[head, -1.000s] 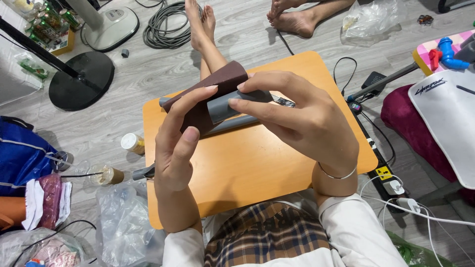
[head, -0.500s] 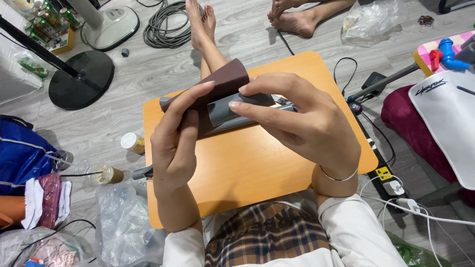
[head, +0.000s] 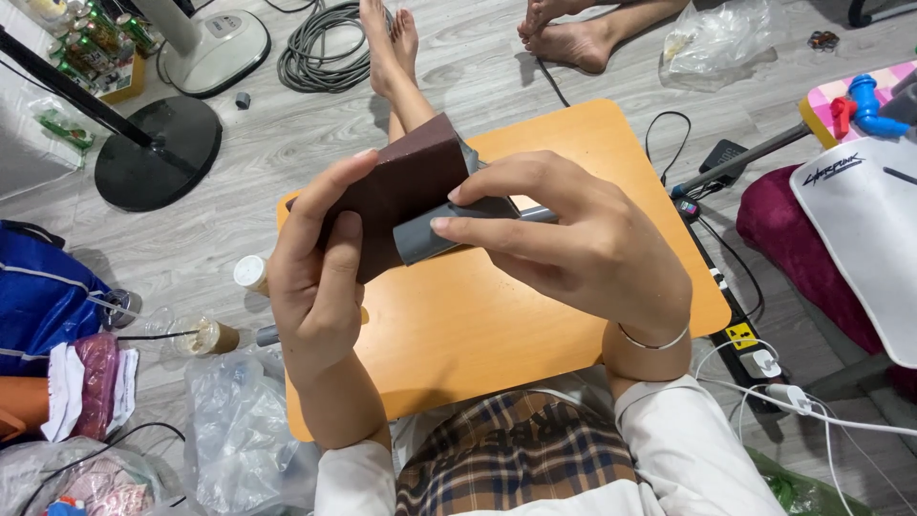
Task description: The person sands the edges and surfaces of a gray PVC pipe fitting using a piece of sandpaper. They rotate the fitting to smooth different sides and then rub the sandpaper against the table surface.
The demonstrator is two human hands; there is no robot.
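Floor [head: 535, 105], pale grey wood-look planks, crowded on every side: black round stand base [head: 158, 153], coil of grey cable [head: 320, 53], clear plastic bags [head: 239, 430], a blue bag [head: 38, 287] at the left edge, a black power strip [head: 726, 296] with white leads at the right. Bare feet [head: 573, 33] of other people show at the top.

Table [head: 535, 315], low, orange-brown top with rounded corners, bare where visible; it sits over the person's lap.

Sheet [head: 401, 186], dark brown, held above the table's far left part. Bends over the tube, so probably thin, pliant and light (likely abrasive paper, though the grain cannot be made out). Best held by pressing it flat against the tube.

Tube [head: 444, 234], grey, rigid-looking, plastic by appearance, likely light and smooth enough to slip; partly wrapped by the sheet, one open end facing the camera. Its bare end is the sound place to grip.

Left hand [head: 315, 287]: fingers curled around the sheet, clamping it to the tube.

Right hand [head: 583, 253]: fingertips pinching the tube's exposed end, thumb on top.

Small white-capped bottle [head: 251, 274] on the floor just left of the table.
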